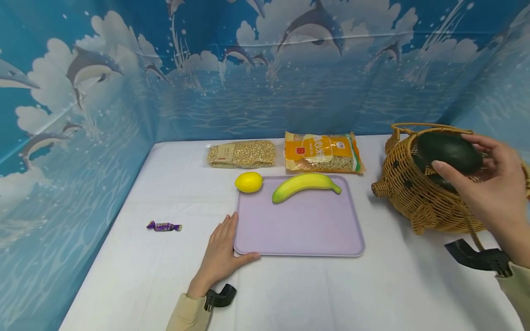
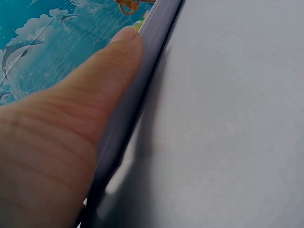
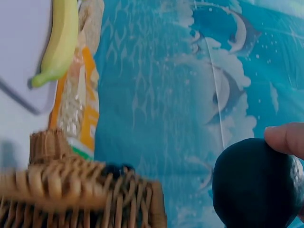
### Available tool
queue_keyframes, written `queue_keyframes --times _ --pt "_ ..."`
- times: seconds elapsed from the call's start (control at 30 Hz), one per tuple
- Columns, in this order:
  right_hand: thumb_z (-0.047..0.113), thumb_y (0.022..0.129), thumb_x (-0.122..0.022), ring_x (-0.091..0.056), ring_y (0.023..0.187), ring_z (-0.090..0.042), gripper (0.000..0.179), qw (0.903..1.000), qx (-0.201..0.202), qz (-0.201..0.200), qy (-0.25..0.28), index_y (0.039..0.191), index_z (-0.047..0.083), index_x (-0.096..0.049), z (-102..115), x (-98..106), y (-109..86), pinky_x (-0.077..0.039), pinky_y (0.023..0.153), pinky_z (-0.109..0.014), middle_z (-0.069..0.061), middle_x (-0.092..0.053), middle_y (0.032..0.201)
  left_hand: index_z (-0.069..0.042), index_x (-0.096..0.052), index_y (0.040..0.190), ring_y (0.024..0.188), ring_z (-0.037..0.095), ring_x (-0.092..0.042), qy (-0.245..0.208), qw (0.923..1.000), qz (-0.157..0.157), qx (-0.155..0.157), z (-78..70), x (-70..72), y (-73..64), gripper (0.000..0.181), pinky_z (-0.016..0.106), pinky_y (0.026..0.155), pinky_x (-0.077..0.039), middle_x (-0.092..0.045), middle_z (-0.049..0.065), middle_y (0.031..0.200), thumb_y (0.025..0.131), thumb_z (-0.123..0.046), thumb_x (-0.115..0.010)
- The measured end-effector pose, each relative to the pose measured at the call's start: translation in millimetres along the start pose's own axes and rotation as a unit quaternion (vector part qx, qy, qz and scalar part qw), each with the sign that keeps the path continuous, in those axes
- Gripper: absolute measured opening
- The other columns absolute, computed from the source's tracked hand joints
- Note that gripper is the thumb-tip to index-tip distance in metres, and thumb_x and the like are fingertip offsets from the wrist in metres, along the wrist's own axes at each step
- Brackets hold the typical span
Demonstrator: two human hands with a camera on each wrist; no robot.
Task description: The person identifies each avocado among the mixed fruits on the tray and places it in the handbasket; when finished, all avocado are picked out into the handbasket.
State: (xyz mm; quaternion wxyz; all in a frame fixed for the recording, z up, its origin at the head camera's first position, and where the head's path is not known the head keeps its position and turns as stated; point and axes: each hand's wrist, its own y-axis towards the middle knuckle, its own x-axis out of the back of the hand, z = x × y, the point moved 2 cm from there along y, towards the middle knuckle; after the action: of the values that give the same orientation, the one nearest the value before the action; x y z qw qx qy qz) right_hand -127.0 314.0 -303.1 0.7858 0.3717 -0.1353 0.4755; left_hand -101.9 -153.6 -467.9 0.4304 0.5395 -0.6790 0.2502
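Observation:
My right hand (image 1: 503,184) grips a smooth, dark green oval fruit (image 1: 447,151) at the mouth of the wicker basket (image 1: 401,197), thumb on the near side and fingers at the far end. Part of another dark green thing (image 1: 443,183) shows inside, below it. In the right wrist view the held fruit (image 3: 256,185) appears beside the wicker, with a fingertip on its top. My left hand (image 1: 219,253) rests at the near left corner of the lilac tray (image 1: 302,230), fingers straight along its left side and thumb at the front rim (image 2: 128,104).
On the tray's far part lie a banana (image 1: 306,185) and, over its far left corner, a lemon (image 1: 249,182). Behind stand two grain bags, one clear (image 1: 242,154) and one orange (image 1: 323,153). A purple-wrapped candy (image 1: 164,226) lies left. A dolphin-print curtain (image 1: 256,101) encloses the table.

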Motion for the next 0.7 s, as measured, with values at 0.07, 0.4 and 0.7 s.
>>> queue_keyframes --times 0.07,0.4,0.7 --pt "0.015 0.088 -0.067 -0.038 0.085 0.008 0.065 0.9998 -0.014 -0.004 -0.011 0.145 0.027 -0.038 -6.4 3.4 0.9 -0.031 0.073 -0.018 0.009 -0.037 0.127 -0.001 -0.013 0.151 0.142 0.028 -0.013 0.0 1.0 -0.004 -0.003 -0.5 0.4 -0.1 0.114 0.045 0.114 -0.009 -0.02 0.017 0.154 0.074 -0.065 -0.067" --pt "0.028 0.083 -0.073 -0.036 0.086 0.006 0.069 0.9964 -0.046 -0.02 -0.069 0.142 0.039 -0.039 -103.5 10.6 27.1 -0.032 0.075 -0.022 0.004 -0.042 0.122 0.0 -0.014 0.151 0.141 0.029 -0.013 -0.001 1.0 -0.006 -0.003 -0.7 0.9 -0.7 0.114 0.045 0.113 -0.009 -0.021 0.017 0.154 0.074 -0.065 -0.068" --pt "0.027 0.085 -0.071 -0.035 0.092 0.007 0.065 0.9966 -0.058 -0.03 -0.05 0.141 0.037 -0.04 -132.3 14.1 37.3 -0.034 0.092 -0.03 0.02 -0.037 0.121 -0.003 -0.01 0.152 0.143 0.024 -0.009 -0.004 0.9999 0.01 0.013 -0.6 0.9 -0.1 0.115 0.041 0.114 -0.005 -0.017 0.014 0.155 0.074 -0.066 -0.066"
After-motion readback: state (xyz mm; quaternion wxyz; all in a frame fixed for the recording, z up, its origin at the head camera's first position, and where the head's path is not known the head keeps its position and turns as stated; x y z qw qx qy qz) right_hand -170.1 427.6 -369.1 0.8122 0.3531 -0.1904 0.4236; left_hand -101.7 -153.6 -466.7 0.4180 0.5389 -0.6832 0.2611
